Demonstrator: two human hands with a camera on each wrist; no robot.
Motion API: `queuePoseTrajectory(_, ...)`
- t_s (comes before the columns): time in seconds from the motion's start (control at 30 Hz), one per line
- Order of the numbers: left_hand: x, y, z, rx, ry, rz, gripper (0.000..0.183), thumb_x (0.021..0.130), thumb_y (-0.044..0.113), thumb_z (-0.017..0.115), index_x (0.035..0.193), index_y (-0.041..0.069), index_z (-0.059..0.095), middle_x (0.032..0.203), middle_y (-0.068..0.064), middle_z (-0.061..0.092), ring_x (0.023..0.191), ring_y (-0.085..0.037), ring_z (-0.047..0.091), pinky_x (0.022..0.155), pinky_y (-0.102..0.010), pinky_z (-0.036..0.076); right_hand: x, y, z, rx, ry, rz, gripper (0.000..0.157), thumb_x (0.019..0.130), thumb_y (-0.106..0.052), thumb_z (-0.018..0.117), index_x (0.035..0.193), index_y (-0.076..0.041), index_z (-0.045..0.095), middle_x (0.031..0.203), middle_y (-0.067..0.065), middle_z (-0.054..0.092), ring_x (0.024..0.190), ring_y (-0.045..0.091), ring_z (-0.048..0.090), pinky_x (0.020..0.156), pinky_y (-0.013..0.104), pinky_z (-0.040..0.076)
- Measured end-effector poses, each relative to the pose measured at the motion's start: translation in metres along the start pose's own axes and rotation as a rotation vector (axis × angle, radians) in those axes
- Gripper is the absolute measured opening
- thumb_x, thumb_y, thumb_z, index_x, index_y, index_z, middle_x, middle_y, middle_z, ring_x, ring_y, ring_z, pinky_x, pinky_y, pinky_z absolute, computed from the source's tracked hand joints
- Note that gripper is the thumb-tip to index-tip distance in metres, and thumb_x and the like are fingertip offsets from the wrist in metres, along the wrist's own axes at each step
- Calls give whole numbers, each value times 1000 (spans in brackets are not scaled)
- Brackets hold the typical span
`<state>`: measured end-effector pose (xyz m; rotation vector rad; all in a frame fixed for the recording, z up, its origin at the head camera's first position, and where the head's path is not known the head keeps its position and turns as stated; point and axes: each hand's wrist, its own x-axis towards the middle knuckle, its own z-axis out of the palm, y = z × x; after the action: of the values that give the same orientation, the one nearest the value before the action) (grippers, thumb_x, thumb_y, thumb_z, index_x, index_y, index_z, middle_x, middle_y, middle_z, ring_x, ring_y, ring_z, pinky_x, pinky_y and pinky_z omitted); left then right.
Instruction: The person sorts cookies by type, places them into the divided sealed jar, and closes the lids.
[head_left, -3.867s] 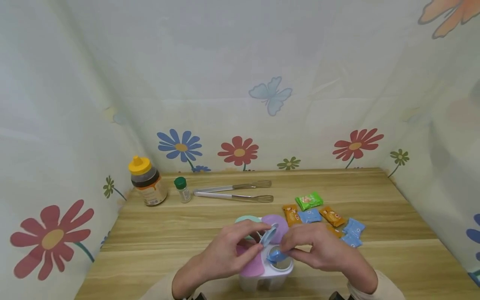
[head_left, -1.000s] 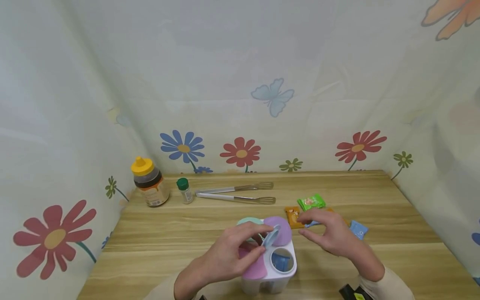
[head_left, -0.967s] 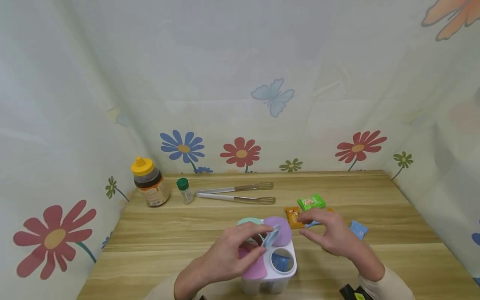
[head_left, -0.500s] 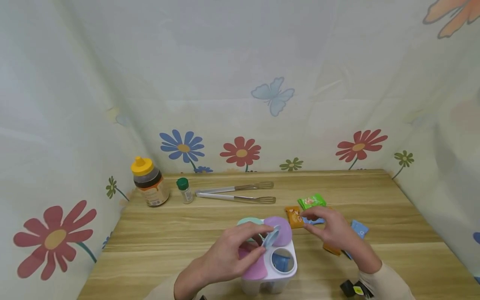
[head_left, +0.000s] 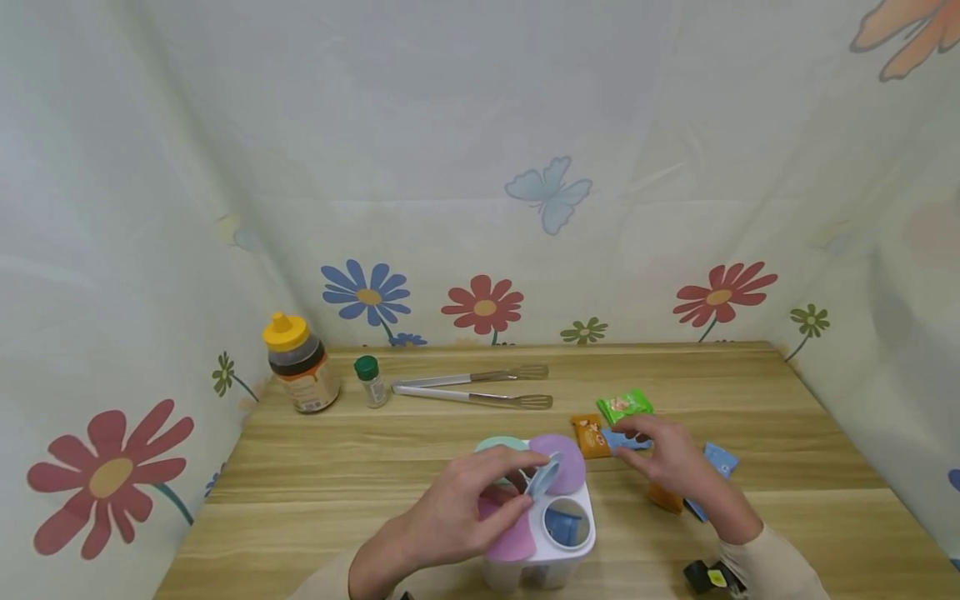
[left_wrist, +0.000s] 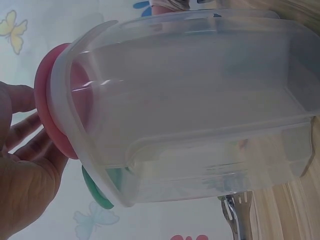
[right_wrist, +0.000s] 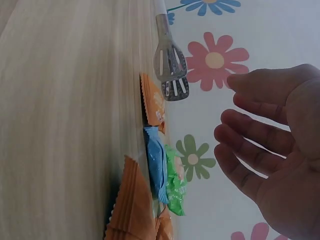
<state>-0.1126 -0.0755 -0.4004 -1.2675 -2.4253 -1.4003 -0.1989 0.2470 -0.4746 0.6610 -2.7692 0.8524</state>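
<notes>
In the head view my left hand (head_left: 471, 504) pinches a light blue flip lid (head_left: 543, 477), holding it up from a white-topped clear plastic container (head_left: 540, 546). Its round opening shows a blue packet (head_left: 564, 527) inside. Pink (head_left: 513, 540), purple (head_left: 558, 463) and mint lids (head_left: 501, 445) cover the other compartments. My right hand (head_left: 675, 460) hovers with parted, loosely bent fingers beside a blue wrapped packet (head_left: 621, 440) on the table, holding nothing. In the right wrist view, a gap separates the fingers from the blue packet (right_wrist: 156, 162). The left wrist view shows the container's clear wall (left_wrist: 190, 95).
An orange packet (head_left: 591, 437), a green packet (head_left: 626, 406) and more packets lie around the right hand. Metal tongs (head_left: 480, 388) lie farther back. A green-capped shaker (head_left: 370, 382) and a yellow-topped bottle (head_left: 302, 367) stand at the back left. A patterned curtain rises behind the table (head_left: 420, 446).
My right hand has let go of a blue packet, which now lies inside the container, and moved right to the loose packets. My left hand keeps the light blue lid raised.
</notes>
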Motion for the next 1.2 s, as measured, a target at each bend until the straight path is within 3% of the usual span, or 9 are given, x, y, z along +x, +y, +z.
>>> queuePoseTrajectory(0.17, 0, 0, 0, 10, 4, 10, 42, 94, 14, 64, 134, 24, 54, 114, 5, 62, 93, -4, 62, 76, -13, 56, 1, 5, 2, -65, -9, 52, 30, 84, -17, 76, 111, -7, 69, 107, 9, 70, 91, 26, 65, 76, 42, 59)
queuePoseTrajectory(0.43, 0, 0, 0, 3, 4, 2, 42, 94, 14, 64, 134, 24, 54, 114, 5, 62, 93, -3, 62, 76, -14, 56, 2, 16, 6, -92, -8, 68, 29, 83, -14, 77, 109, -6, 70, 106, 10, 69, 93, 28, 65, 76, 43, 58)
queuePoseTrajectory(0.83, 1, 1, 0, 1, 1, -14, 43, 94, 13, 65, 134, 25, 55, 114, 5, 62, 93, -4, 62, 76, -14, 56, -1, 36, 12, -175, -40, -36, 29, 79, -12, 78, 104, -1, 71, 104, 12, 69, 100, 34, 64, 86, 52, 54)
queuePoseTrajectory(1.2, 0, 2, 0, 0, -3, -21, 43, 94, 14, 64, 134, 26, 54, 114, 6, 62, 93, -4, 62, 76, -14, 56, 4, 34, 15, -231, -130, 67, 43, 81, -15, 77, 119, 1, 65, 116, 21, 64, 105, 39, 62, 88, 53, 54)
